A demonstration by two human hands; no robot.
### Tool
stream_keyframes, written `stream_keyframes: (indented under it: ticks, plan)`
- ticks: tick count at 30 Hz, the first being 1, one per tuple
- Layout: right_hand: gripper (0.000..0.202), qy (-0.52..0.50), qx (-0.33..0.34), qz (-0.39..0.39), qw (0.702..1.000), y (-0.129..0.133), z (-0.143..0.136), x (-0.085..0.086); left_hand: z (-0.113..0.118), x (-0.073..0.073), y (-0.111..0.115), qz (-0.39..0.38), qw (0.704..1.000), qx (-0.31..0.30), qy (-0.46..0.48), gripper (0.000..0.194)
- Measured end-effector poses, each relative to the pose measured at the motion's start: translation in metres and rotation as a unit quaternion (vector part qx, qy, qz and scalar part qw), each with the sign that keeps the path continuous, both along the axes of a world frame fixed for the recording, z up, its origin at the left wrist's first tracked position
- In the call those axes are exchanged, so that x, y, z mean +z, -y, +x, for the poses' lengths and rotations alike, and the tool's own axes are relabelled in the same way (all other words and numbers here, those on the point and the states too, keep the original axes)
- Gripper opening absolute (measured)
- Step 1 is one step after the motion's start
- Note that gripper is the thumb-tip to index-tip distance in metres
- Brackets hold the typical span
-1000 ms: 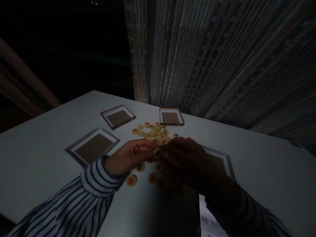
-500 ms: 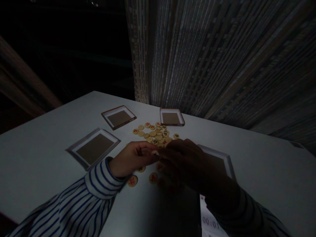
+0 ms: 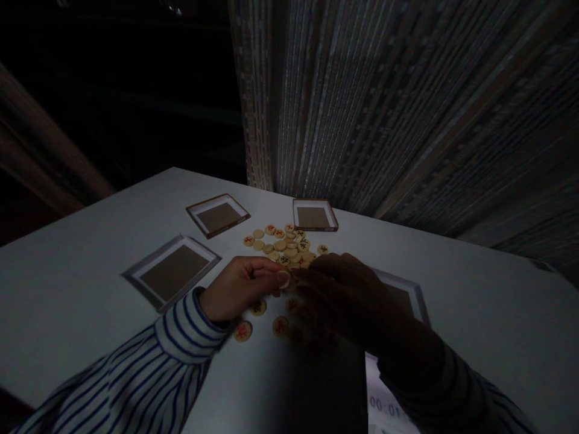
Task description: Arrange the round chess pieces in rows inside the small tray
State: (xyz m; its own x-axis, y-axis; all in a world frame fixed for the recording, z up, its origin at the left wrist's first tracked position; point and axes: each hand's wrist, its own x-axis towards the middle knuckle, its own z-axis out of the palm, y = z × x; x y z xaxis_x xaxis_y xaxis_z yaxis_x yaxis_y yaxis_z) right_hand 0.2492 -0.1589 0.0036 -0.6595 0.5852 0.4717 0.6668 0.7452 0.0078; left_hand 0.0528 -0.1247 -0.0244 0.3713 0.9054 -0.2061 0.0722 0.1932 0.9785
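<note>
Disc [image 3: 284,279] nipped by our left hand [image 3: 242,284] near mid-frame, just below a loose heap of discs [image 3: 281,245].
Our left thumb and fingers pinch it; our right hand [image 3: 355,295] curls close on its right, too dark for us to tell whether it grips anything. We judge the work to be at an early stage: one disc is in hand, most sit jumbled in the heap, and a few, like a red-marked disc [image 3: 243,331], lie apart at lower centre. Around them stand an upper-left tray [image 3: 219,216], an upper-right tray [image 3: 313,216], a left tray [image 3: 174,272] and a half-hidden right tray [image 3: 421,304]. The white table [image 3: 67,289] spans the lower frame, a lit screen [image 3: 383,407] glows at bottom right of centre, and a streaky curtain [image 3: 316,108] hangs upper right, beside near-black upper left.
</note>
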Motion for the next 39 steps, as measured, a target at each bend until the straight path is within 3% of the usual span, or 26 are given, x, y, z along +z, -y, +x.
stream_keyframes:
  ticks: [8, 21, 25, 39]
  plan:
    - [0.016, -0.003, 0.004, -0.01, 1.0, -0.001, 0.0, 0.0, 0.001, -0.006, 0.0, 0.002, 0.999, 0.02, 0.047, 0.032]
    - [0.017, 0.011, 0.0, -0.023, 1.0, -0.001, 0.001, -0.001, -0.003, -0.012, 0.002, 0.022, 0.998, -0.056, 0.011, 0.044]
    - [0.015, 0.004, 0.0, -0.021, 1.0, -0.002, 0.001, -0.001, -0.002, -0.009, 0.003, 0.03, 0.997, -0.067, 0.019, 0.04]
    - [0.023, -0.005, 0.009, -0.009, 1.0, 0.002, 0.001, 0.004, 0.005, -0.004, 0.005, 0.006, 0.996, -0.013, 0.088, 0.026]
